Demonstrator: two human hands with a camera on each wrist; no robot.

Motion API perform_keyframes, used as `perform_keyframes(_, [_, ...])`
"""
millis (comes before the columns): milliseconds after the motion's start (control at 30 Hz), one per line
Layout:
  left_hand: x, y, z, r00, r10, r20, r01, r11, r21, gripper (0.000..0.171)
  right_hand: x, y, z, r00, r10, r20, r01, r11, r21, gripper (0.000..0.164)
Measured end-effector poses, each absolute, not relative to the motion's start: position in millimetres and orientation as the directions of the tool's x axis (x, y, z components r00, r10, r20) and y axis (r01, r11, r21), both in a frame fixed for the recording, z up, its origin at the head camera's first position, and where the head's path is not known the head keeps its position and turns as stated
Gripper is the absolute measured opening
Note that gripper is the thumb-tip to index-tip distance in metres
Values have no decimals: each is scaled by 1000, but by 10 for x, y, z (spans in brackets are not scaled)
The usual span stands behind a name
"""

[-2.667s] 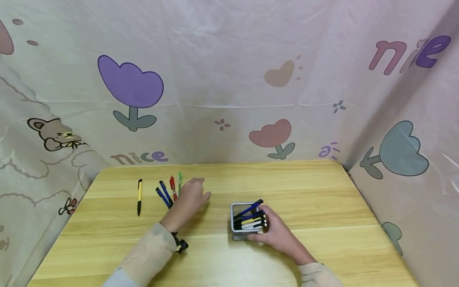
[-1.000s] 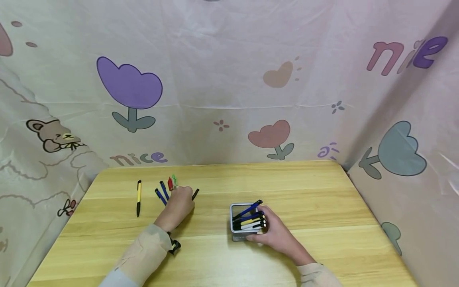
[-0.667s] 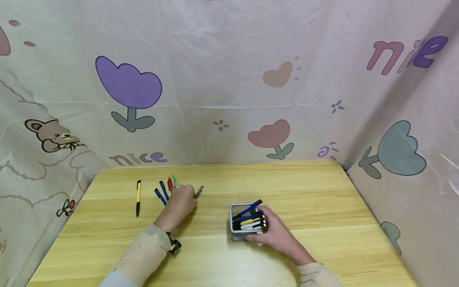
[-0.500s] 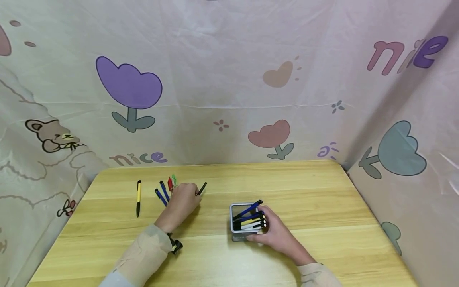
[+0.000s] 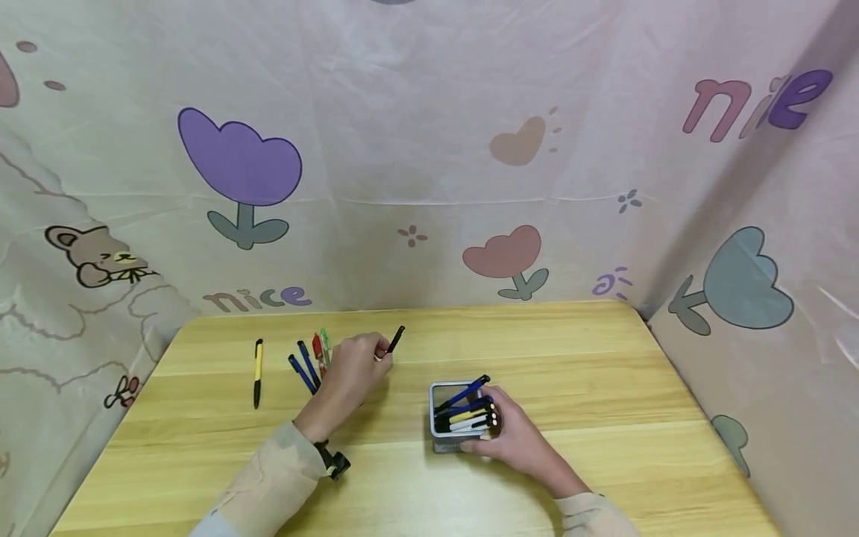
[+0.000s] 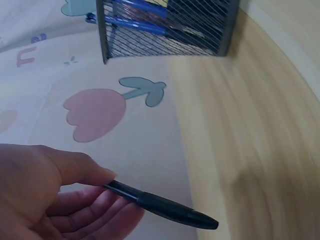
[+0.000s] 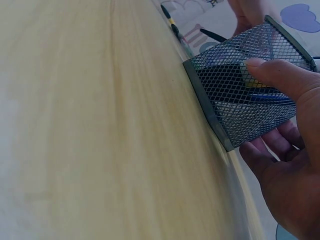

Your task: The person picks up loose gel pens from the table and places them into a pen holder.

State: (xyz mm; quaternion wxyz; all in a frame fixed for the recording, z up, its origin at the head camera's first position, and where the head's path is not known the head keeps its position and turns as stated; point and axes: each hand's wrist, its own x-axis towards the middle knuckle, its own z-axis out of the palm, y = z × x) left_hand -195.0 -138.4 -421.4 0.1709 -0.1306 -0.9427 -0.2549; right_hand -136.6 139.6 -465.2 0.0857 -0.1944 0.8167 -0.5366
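Note:
A black pen [image 6: 170, 207] is pinched between the thumb and fingers of my left hand [image 5: 352, 369], raised over the back middle of the table; one end points up and right in the head view. My right hand [image 5: 517, 432] grips the right side of a mesh pen holder [image 5: 447, 447], thumb in front. In the right wrist view, the thumb presses the mesh wall and the fingers curl beneath. Blue pens [image 5: 463, 393], a yellow pen [image 5: 466, 416] and a white pen [image 5: 470, 424] lean in the holder. The left hand is apart from the holder, to its upper left.
Left of my left hand lie two blue pens [image 5: 302, 371], a red pen [image 5: 318, 347] and a green pen [image 5: 326, 343], partly behind the hand. A yellow and black pen [image 5: 258, 377] lies farther left. A patterned curtain [image 5: 389, 149] borders the wooden table [image 5: 590, 358].
My left hand reached down by the loose pens, took hold of the black pen, and has lifted it up and to the right. The right hand and holder stay in place.

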Motion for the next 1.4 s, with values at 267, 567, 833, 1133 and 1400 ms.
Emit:
perform_keyframes(267, [-1893, -1286, -4094, -851, 162, 499, 436, 747, 501, 9, -1365, 1391, -4641, -906, -418, 66, -220, 331, -918, 71])
perform_keyframes(567, [-1734, -1094, -3869, -807, 201, 555, 550, 595, 585, 12, -1371, 1398, -4654, -906, -418, 74, -225, 326, -918, 71])
perform_keyframes(833, [-1632, -990, -3780, -800, 214, 561, 581, 508, 636, 14, -1368, 1397, -4645, -903, -423, 79, -226, 310, -923, 71])
perform_keyframes(1133, [-1570, -834, -3778, -785, 250, 567, 618, 371, 693, 13, -1410, 1423, -4804, -901, -424, 97, -245, 310, -919, 72])
perform_keyframes(1400, [-1618, -748, -3958, -766, 341, 545, 640, 316, 701, 10, -1487, 1482, -5014, -898, -419, 132, -296, 356, -886, 74])
